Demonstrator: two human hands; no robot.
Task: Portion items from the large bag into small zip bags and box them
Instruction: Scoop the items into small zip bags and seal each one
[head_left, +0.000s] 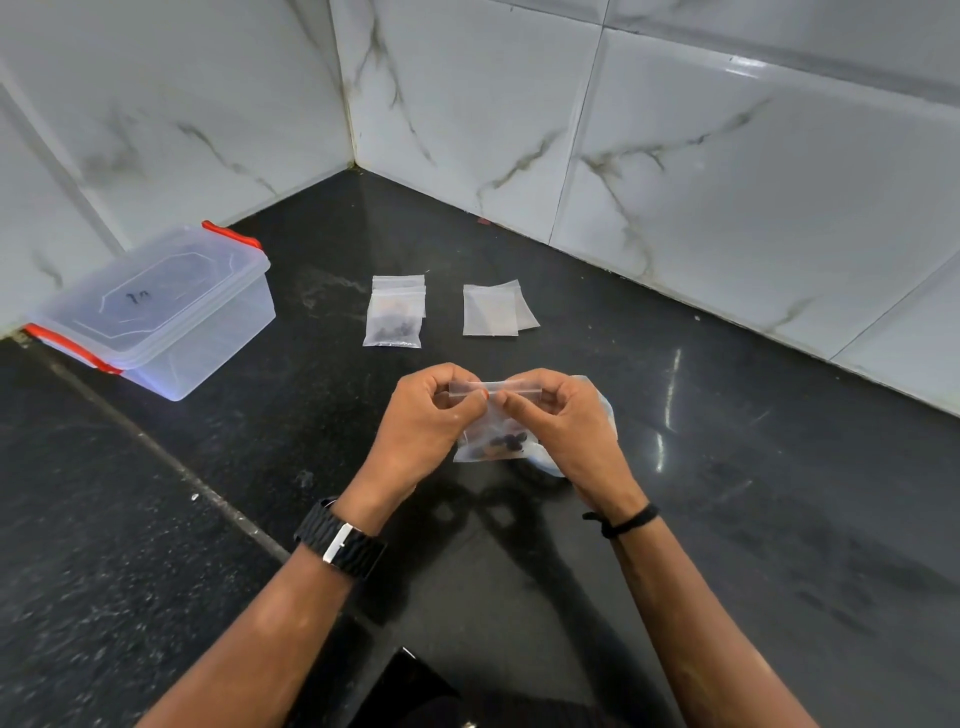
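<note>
At the frame's centre, the left hand (434, 415) and right hand (558, 418) both pinch the top strip of a small zip bag (493, 439) holding dark items. This looks like sealing; next, it probably joins the filled bags (393, 317) above, and the lidded box (156, 306) at upper left needs opening.

Glossy black speckled stone counter (727, 467); glossy marble-look wall tiles (675, 156); far left, a translucent plastic box (171, 312) with red clips; thin clear plastic zip bags (392, 317).

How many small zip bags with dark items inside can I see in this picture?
2, maybe more. One small zip bag is held at its top strip by both hands; one filled bag lies on the counter, on top of another bag whose contents are hidden.
</note>
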